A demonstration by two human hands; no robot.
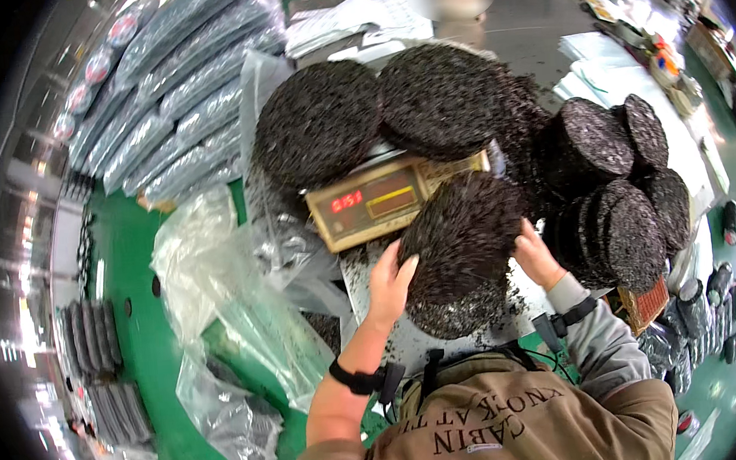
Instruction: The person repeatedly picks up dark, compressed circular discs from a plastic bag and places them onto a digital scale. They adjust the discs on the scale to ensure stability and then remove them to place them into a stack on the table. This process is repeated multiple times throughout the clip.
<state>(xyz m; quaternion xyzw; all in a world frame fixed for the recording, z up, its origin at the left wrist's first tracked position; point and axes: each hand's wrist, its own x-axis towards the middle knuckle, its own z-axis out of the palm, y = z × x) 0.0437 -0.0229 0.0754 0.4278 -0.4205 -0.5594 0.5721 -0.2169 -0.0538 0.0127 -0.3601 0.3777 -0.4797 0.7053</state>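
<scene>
Between my left hand (388,282) and my right hand (536,254), a round, dark disc that looks like dried seaweed (463,233) is held by its opposite edges. It is blurred and tilted over the white worktop (360,284). Below it, closer to my body, part of another dark disc (461,311) shows on the worktop. Just beyond my hands stands a digital scale (370,202) with a lit red display. Behind its display, two large round dark discs (318,123) lie side by side; what is under them is mostly hidden.
Stacks of similar discs (615,232) stand at the right, with loose dark flakes (522,123) beside them. Clear plastic bags (247,283) hang and lie at the left. Filled, wrapped packs (193,88) are piled at the far left. White sheets (606,73) lie at the far right.
</scene>
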